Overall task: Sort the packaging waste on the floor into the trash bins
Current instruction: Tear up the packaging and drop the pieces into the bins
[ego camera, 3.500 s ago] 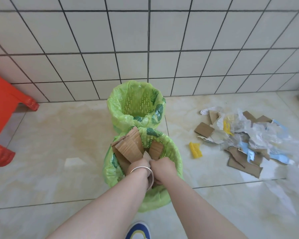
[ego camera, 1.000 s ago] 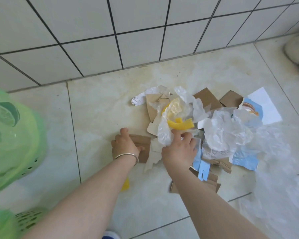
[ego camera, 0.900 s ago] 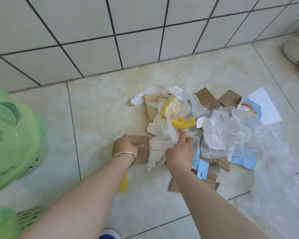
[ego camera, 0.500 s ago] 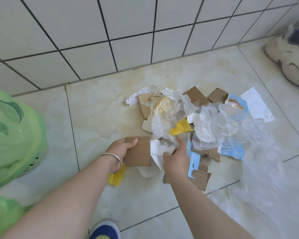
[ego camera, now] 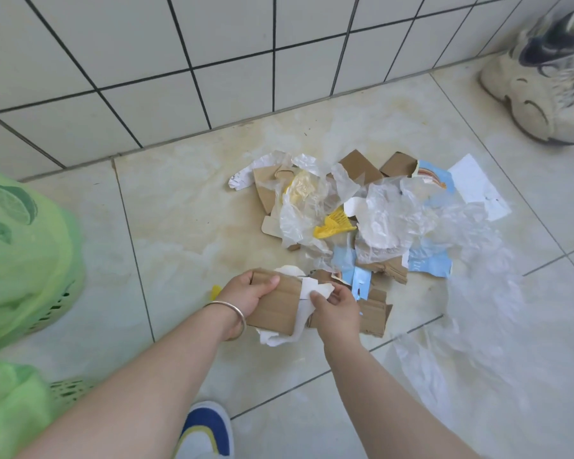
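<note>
A brown cardboard piece (ego camera: 274,304) is gripped by the left hand (ego camera: 246,293), fingers curled over its far edge and thumb on its face; a metal bangle (ego camera: 227,314) is worn on that wrist. The fingers of the right hand (ego camera: 337,308) are closed in a pinch on white paper (ego camera: 307,294) that lies partly over and partly under the cardboard. Both are held at the near edge of the waste pile (ego camera: 371,223), which is spread on the floor (ego camera: 186,220) from about 12 to 2 o'clock of the hands.

Open floor is seen at 9 to 11 o'clock, between the hands and the tiled wall (ego camera: 179,61), whose base runs across at 12 o'clock. At 9 o'clock one trash bin (ego camera: 24,253) with a green liner is seen, and part of a second (ego camera: 10,409) at 8 o'clock, both cut by the left edge. A loose sheet of clear plastic (ego camera: 461,309) is spread over the floor at 3 to 4 o'clock.

In the pile, several brown cardboard scraps, crumpled clear and white plastic, two yellow pieces (ego camera: 333,225) and some light blue card (ego camera: 429,263) are overlapped; exact counts cannot be told. A third yellow scrap (ego camera: 215,290) is half hidden behind the left wrist. One pale sneaker (ego camera: 540,81) stands at 1 o'clock by the wall, and one blue-and-white shoe toe (ego camera: 204,429) is seen at 6 o'clock.
</note>
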The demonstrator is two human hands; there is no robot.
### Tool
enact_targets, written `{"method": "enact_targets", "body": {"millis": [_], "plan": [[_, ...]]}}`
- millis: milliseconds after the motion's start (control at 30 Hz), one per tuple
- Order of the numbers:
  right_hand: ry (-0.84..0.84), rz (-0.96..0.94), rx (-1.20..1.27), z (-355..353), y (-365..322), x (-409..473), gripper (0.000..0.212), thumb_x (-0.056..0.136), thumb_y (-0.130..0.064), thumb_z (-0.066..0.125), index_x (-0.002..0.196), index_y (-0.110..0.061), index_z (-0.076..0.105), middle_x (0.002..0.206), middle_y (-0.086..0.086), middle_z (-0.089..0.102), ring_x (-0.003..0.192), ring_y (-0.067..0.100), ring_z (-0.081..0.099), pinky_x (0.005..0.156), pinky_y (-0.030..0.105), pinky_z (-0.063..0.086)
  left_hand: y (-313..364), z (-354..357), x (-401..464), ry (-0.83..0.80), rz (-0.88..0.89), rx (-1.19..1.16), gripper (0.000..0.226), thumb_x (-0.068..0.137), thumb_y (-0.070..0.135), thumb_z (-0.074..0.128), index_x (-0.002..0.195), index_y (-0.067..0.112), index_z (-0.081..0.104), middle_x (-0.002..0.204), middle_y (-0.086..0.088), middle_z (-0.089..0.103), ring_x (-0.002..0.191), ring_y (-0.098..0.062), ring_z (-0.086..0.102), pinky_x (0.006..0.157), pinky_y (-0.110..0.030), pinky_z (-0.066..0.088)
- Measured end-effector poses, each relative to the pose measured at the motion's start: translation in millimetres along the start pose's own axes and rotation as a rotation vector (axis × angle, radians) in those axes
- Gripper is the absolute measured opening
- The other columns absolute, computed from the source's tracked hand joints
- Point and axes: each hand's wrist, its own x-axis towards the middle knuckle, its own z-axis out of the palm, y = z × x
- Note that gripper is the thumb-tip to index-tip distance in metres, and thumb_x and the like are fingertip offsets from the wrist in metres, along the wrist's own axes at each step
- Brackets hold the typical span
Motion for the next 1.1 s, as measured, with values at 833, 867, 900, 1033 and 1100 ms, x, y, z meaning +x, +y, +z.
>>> {"method": "enact_targets", "body": {"millis": [833, 867, 900, 1033, 1100], "plan": [[0.055, 0.313, -0.187, -38, -22, 79, 0.038, 0.07, -0.042, 0.077, 0.064, -0.011, 0.055, 0.066, 0.005, 0.056, 0.084, 0.03, 0.063, 0.087, 0.038, 0.052, -13, 41, 21, 0.025, 0.014, 0.662, 0.016, 0.082, 0.02, 0.068, 0.097, 0.014, 0.069, 0.095, -0.006, 0.07, 0.087, -0.022, 0.063, 0.08, -0.026, 0.047], [0.058, 0.324, -0.178, -37, -24, 80, 0.037, 0.07, -0.042, 0.077, 0.066, -0.011, 0.056, 0.068, 0.005, 0.056, 0.085, 0.03, 0.064, 0.089, 0.04, 0.052, -12, 43, 21, 0.022, 0.02, 0.675, 0.017, 0.082, 0.021, 0.068, 0.098, 0.013, 0.069, 0.095, -0.006, 0.07, 0.088, -0.022, 0.063, 0.078, -0.025, 0.046], [0.064, 0.323, -0.155, -36, -26, 79, 0.036, 0.07, -0.041, 0.077, 0.068, -0.011, 0.056, 0.069, 0.005, 0.056, 0.084, 0.031, 0.064, 0.089, 0.042, 0.053, -10, 45, 19, 0.018, 0.027, 0.701, 0.019, 0.083, 0.022, 0.068, 0.099, 0.013, 0.068, 0.093, -0.005, 0.068, 0.088, -0.022, 0.062, 0.077, -0.023, 0.045], [0.051, 0.22, -0.139, -40, -23, 71, 0.033, 0.08, -0.036, 0.07, 0.077, -0.015, 0.044, 0.071, 0.003, 0.052, 0.061, 0.019, 0.049, 0.069, 0.031, 0.045, -8, 45, 15, -0.009, 0.007, 0.693, 0.018, 0.083, 0.023, 0.068, 0.099, 0.014, 0.068, 0.09, -0.002, 0.066, 0.084, -0.018, 0.059, 0.073, -0.022, 0.045], [0.046, 0.14, -0.148, -45, -22, 65, 0.026, 0.084, -0.03, 0.066, 0.084, -0.014, 0.046, 0.072, 0.001, 0.05, 0.06, 0.015, 0.046, 0.06, 0.028, 0.039, -7, 41, 11, -0.067, -0.016, 0.613, 0.006, 0.083, 0.021, 0.069, 0.088, 0.02, 0.067, 0.082, 0.003, 0.066, 0.079, -0.015, 0.061, 0.064, -0.019, 0.046]]}}
